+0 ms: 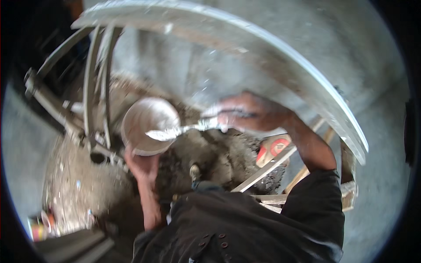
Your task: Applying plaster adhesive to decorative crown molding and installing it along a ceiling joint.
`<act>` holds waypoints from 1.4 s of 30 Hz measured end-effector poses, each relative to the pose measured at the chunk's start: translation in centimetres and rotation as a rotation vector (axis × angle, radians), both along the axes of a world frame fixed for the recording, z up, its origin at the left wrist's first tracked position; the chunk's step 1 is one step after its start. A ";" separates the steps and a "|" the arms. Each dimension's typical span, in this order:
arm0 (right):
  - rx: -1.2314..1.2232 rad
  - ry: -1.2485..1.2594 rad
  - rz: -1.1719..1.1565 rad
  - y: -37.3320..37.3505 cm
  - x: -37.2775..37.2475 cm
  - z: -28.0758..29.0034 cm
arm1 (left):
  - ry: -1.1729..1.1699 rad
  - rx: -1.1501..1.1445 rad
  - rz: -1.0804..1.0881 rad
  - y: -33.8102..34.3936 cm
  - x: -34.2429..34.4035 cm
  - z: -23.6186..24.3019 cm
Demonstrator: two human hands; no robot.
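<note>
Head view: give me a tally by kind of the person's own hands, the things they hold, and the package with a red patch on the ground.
Hands: 2 (left hand, right hand)
Round bowl: 1, in the left
White-coated tool: 1, in the right
Red-patched package: 1
Total: 5

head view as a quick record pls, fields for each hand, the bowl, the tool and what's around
left hand: holds the bowl at its near side
right hand: grips the tool
bowl: pale, round, mouth up
tool: white-smeared, blade over the bowl; contact cannot be told
around: long plank across the top, bag with red markings at right
</note>
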State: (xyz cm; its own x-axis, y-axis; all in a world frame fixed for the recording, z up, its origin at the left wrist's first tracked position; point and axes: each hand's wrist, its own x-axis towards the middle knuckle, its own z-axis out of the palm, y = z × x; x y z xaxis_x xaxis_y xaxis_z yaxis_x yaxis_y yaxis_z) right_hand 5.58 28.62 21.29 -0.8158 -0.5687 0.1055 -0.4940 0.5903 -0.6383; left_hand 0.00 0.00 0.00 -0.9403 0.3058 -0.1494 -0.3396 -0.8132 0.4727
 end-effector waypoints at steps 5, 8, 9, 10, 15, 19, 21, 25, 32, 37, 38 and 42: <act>0.629 0.450 -0.483 7.9 3.8 15.5 | 0.040 0.009 0.019 2.5 1.5 -1.1; 1.143 0.523 -0.726 11.9 2.0 19.4 | 0.025 -0.057 0.035 2.6 1.1 -2.4; 1.136 0.521 -0.724 11.5 0.9 19.4 | 0.024 -0.064 0.038 2.4 1.0 -2.5; 1.268 0.388 -0.748 10.8 0.0 19.8 | 0.008 -0.068 0.042 3.1 1.3 -2.6; 1.441 0.448 -0.684 16.8 -0.9 18.6 | -0.022 -0.099 0.012 5.3 1.3 -2.8; 1.554 0.113 -0.769 16.4 -0.6 18.1 | -0.033 -0.104 0.004 6.0 1.2 -3.6; 1.526 0.035 -0.783 17.4 0.3 17.7 | -0.055 -0.104 0.007 6.6 1.1 -3.2; 1.532 -0.025 -0.741 20.0 2.3 16.6 | -0.053 -0.129 -0.025 7.8 0.6 -3.4; 1.560 -0.137 -0.744 24.3 7.7 14.5 | -0.041 -0.089 -0.089 8.8 0.4 -3.2; 1.562 -0.111 -0.996 28.5 14.2 17.9 | 0.006 -0.015 -0.155 8.3 1.4 -1.9; 1.476 -0.018 -0.697 30.3 16.2 19.8 | -0.055 -0.003 -0.147 8.6 1.5 -0.7; 0.752 -0.048 -1.237 14.5 17.3 21.5 | -0.040 0.147 -0.274 10.8 -0.8 -0.3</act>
